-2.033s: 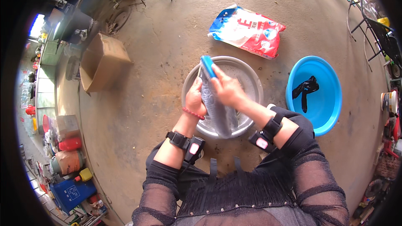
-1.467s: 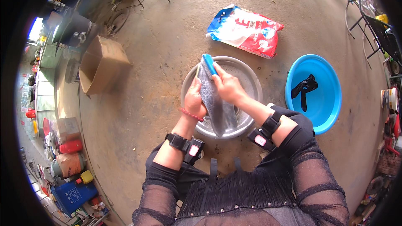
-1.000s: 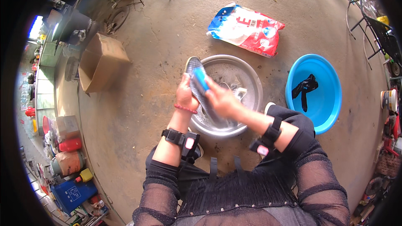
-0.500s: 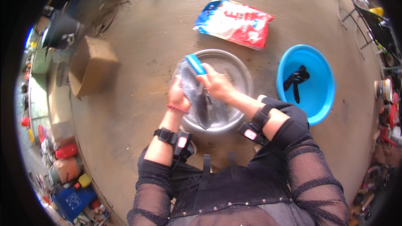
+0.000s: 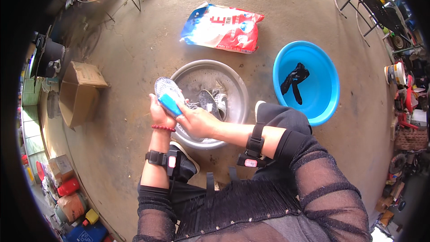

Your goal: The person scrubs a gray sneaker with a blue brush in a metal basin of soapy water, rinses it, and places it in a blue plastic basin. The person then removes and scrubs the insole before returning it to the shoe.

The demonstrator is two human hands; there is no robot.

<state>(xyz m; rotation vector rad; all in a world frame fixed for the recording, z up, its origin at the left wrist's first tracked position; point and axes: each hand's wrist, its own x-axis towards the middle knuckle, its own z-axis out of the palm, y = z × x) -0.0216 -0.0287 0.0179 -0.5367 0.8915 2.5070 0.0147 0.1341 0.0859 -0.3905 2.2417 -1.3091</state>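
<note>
My left hand (image 5: pixel 162 115) is closed around a grey, speckled shoe (image 5: pixel 166 85), held over the left rim of a grey basin (image 5: pixel 242 103). Part of the shoe is hidden by my hands and the brush. My right hand (image 5: pixel 199 122) grips a blue scrubbing brush (image 5: pixel 169 104), which lies against the shoe's surface. Inside the basin, a dark grey sneaker (image 5: pixel 207 100) and a lighter patterned piece of footwear (image 5: pixel 221 103) sit in shallow, cloudy water.
To the right stands a blue tub (image 5: pixel 329 85) with a wet black cloth item (image 5: pixel 295 80) in it. A red, white and blue bag (image 5: pixel 224 28) lies beyond the basin. A cardboard box (image 5: pixel 80 94) is at left, and a folding chair (image 5: pixel 367 2) stands far right.
Both hands have moved left with the shoe and brush, and the shoe has turned so its speckled face shows. The footwear inside the basin has come into view. The whole view has shifted.
</note>
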